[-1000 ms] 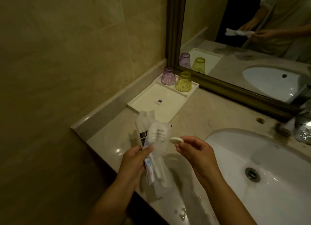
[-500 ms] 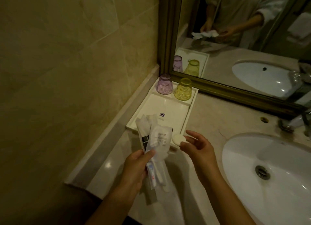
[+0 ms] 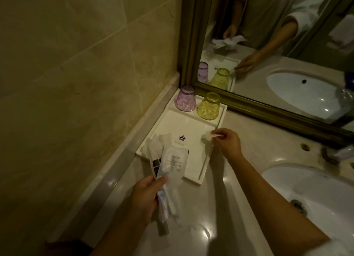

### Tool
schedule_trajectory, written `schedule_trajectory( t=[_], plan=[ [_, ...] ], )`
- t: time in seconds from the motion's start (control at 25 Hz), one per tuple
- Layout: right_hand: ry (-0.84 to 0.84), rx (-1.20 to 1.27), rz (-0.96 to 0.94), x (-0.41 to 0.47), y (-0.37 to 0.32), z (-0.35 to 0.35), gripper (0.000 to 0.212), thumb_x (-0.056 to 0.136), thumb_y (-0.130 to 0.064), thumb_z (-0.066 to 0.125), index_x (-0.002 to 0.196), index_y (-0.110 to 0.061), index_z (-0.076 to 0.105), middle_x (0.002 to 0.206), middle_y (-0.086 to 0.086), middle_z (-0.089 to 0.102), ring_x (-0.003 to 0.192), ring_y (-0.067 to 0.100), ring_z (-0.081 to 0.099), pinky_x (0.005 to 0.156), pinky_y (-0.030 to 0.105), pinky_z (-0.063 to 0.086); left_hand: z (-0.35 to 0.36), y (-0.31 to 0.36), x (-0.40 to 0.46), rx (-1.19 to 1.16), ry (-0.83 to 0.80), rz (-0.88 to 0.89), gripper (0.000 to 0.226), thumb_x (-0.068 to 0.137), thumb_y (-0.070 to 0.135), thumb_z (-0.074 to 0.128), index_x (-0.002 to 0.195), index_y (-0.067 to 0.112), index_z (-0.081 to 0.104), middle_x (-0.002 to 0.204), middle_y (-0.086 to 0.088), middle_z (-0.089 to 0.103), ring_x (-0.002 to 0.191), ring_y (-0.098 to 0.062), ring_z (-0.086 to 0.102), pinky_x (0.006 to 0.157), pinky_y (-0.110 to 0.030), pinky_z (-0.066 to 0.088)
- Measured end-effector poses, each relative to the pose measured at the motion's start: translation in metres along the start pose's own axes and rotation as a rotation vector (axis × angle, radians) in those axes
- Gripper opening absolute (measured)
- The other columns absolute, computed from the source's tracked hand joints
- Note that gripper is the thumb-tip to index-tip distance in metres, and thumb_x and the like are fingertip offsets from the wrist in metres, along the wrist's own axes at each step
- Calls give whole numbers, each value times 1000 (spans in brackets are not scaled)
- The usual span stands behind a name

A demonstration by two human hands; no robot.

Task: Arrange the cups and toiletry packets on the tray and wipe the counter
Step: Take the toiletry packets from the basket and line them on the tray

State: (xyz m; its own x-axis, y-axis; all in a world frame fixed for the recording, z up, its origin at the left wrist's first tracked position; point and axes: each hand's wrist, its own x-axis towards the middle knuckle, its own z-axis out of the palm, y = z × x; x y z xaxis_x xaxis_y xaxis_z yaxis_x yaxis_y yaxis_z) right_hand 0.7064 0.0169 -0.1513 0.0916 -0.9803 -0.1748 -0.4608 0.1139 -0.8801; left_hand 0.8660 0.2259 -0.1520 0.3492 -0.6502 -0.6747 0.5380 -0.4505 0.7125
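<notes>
Over the tray's (image 3: 193, 125) right edge now, the right hand (image 3: 227, 142) has carried the small round packet (image 3: 208, 135) in from mid-air, fingers pinched on it, so placing looks imminent. The left hand (image 3: 145, 193) stays clamped on the bundle of toiletry packets (image 3: 169, 163). The purple cup (image 3: 185, 100) and yellow cup (image 3: 208, 106) sit inverted at the back. The packet is blurred; possibly soap.

You are looking at two upturned cups, one purple cup (image 3: 185, 98) and one yellow cup (image 3: 208, 106), sitting on one white tray (image 3: 191, 159). You are holding one bunch of toiletry packets (image 3: 168, 165), at least two, exact number unclear, plus one small round packet (image 3: 208, 136). One sink (image 3: 316, 198) is showing.
</notes>
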Motion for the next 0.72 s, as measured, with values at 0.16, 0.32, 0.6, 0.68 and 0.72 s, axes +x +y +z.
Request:
schedule_trajectory(
  t=[0.16, 0.32, 0.6, 0.68, 0.72],
  plan=[
    [-57, -173, -121, 34, 5, 7, 21, 80, 4, 60, 92, -10, 70, 96, 10, 67, 83, 21, 61, 73, 29, 51, 0, 0, 16, 115, 37, -4, 27, 80, 30, 67, 92, 6, 66, 83, -15, 73, 78, -35, 69, 68, -41, 57],
    [-114, -337, -226, 49, 7, 9, 19, 80, 1, 62, 94, -9, 71, 100, 15, 67, 83, 24, 60, 74, 33, 52, 7, -1, 22, 180, 25, -27, 29, 81, 31, 65, 96, 7, 66, 88, -18, 71, 80, -33, 69, 71, -43, 56],
    [-70, -565, -522, 41, 25, 9, 25, 77, -4, 63, 102, -4, 64, 117, 18, 59, 101, 28, 54, 82, 31, 44, 20, 3, 33, 128, -5, -101, 38, 85, 25, 58, 110, -4, 58, 87, -17, 66, 78, -31, 64, 75, -44, 52],
    [5, -634, -661, 32, 28, 5, 34, 68, 1, 70, 102, -3, 65, 117, 23, 60, 107, 40, 54, 88, 44, 44, 21, 3, 33, 128, -1, -94, 41, 84, 27, 59, 112, -2, 57, 98, -21, 65, 88, -36, 63, 82, -49, 52],
    [44, -655, -713, 28, 28, 2, 40, 67, 2, 71, 106, -4, 64, 119, 23, 60, 110, 42, 52, 90, 48, 44, 21, 1, 33, 118, 3, -83, 40, 83, 28, 61, 112, -1, 58, 102, -22, 66, 92, -37, 63, 84, -51, 52]
  ],
)
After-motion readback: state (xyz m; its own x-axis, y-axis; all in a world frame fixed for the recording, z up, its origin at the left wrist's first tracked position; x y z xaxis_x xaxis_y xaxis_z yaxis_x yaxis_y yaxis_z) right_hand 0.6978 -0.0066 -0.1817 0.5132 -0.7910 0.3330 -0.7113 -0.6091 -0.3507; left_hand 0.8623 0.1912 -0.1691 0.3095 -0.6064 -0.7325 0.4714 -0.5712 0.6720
